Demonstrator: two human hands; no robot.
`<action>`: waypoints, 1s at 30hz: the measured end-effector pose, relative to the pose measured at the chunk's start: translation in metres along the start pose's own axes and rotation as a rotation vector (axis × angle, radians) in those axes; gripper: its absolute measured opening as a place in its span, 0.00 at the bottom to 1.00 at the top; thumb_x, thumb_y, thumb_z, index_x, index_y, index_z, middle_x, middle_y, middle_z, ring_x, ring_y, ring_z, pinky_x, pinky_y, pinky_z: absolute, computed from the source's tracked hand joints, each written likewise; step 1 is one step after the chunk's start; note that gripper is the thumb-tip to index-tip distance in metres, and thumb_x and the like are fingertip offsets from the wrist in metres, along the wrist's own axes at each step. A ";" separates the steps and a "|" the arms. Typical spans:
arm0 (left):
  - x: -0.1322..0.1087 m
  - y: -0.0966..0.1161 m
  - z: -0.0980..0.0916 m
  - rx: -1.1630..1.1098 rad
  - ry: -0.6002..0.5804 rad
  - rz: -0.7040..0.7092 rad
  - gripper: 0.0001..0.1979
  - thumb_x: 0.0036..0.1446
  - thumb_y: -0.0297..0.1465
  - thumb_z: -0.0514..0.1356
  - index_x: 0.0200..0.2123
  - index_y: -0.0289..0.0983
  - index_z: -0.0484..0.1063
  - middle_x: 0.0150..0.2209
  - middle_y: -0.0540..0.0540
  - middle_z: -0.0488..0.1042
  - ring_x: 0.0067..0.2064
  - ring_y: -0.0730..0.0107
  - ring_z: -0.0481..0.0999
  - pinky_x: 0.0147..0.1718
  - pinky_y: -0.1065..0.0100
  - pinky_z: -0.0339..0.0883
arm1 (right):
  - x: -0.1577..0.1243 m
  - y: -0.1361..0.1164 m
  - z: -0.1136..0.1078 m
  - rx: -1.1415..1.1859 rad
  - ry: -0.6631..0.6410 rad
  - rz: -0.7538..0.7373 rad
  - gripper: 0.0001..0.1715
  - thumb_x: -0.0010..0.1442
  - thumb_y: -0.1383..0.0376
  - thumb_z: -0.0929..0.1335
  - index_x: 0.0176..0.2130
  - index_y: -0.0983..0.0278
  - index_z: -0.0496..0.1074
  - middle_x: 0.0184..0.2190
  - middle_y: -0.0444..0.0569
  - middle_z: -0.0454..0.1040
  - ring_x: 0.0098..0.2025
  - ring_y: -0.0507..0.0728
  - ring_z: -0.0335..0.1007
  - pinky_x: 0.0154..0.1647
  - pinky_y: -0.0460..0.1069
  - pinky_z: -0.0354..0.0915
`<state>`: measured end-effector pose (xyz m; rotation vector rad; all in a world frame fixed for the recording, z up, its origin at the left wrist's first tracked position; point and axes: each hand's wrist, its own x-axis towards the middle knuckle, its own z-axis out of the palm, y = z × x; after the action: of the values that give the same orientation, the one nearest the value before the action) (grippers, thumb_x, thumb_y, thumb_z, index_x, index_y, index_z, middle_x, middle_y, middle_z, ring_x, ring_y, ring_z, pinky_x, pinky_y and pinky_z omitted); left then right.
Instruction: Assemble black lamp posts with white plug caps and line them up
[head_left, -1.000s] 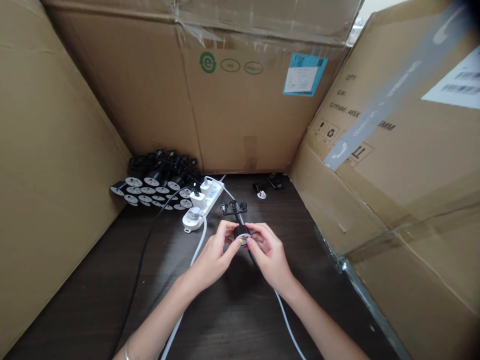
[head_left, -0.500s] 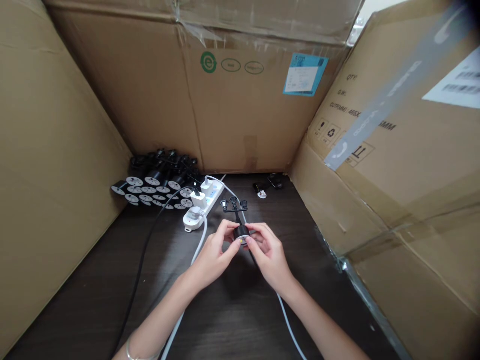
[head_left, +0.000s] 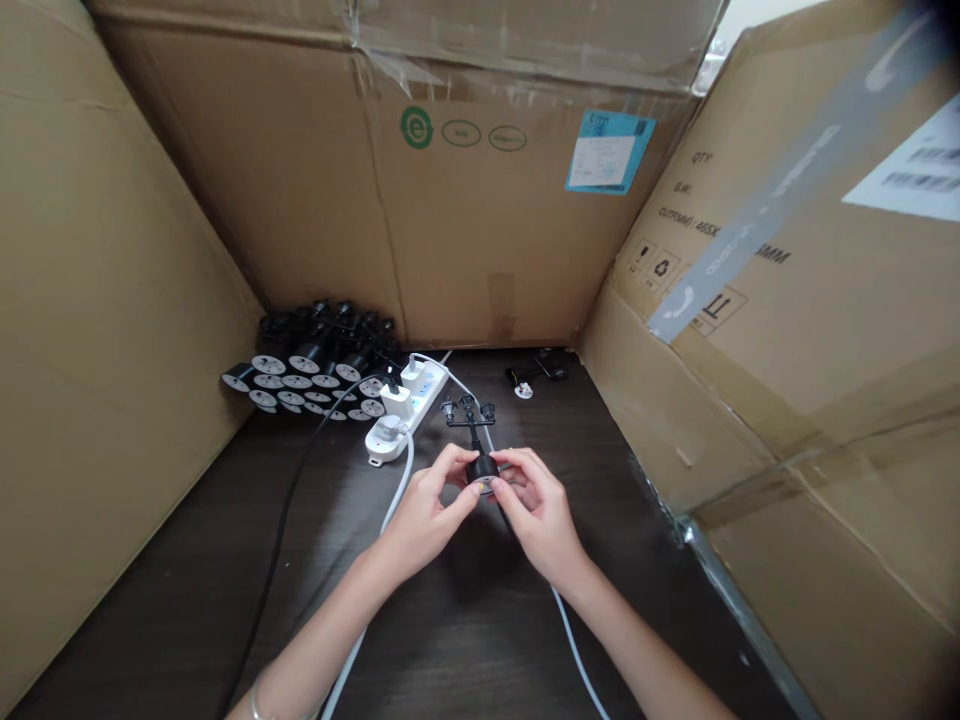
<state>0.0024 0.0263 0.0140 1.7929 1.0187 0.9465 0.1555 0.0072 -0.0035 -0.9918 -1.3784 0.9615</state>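
Between both hands I hold a small black model street lamp (head_left: 481,466), its lamp heads pointing away from me and its round white underside tilted toward me. My left hand (head_left: 433,500) is closed on the left of the cylindrical base, the thumb at the white underside. On the opposite side my right hand (head_left: 534,500) grips the same base, its thumb also at the underside. A small yellow spot shows near the left thumb; what it is I cannot tell. The fingers hide part of the base.
A stack of similar black lamps (head_left: 304,365) lies at the back left. Beside it is a white power strip (head_left: 384,440) with plugs and cables. Another black lamp with a loose white disc (head_left: 523,391) lies at the back right. Cardboard boxes (head_left: 480,230) wall in the dark table (head_left: 420,640).
Hardly anything differs. Both hands keep their hold on the lamp base, and the white underside shows slightly less than before.
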 end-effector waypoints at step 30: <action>0.000 0.000 0.003 -0.219 -0.047 -0.099 0.10 0.60 0.36 0.52 0.40 0.37 0.57 0.38 0.46 0.73 0.41 0.69 0.74 0.39 0.69 0.66 | -0.001 -0.005 0.000 0.024 -0.011 -0.004 0.14 0.57 0.68 0.65 0.45 0.62 0.68 0.44 0.51 0.61 0.38 0.52 0.67 0.36 0.48 0.70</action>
<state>0.0055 0.0257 0.0126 1.5623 0.9279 0.9141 0.1558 0.0046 0.0005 -0.9666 -1.3739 0.9798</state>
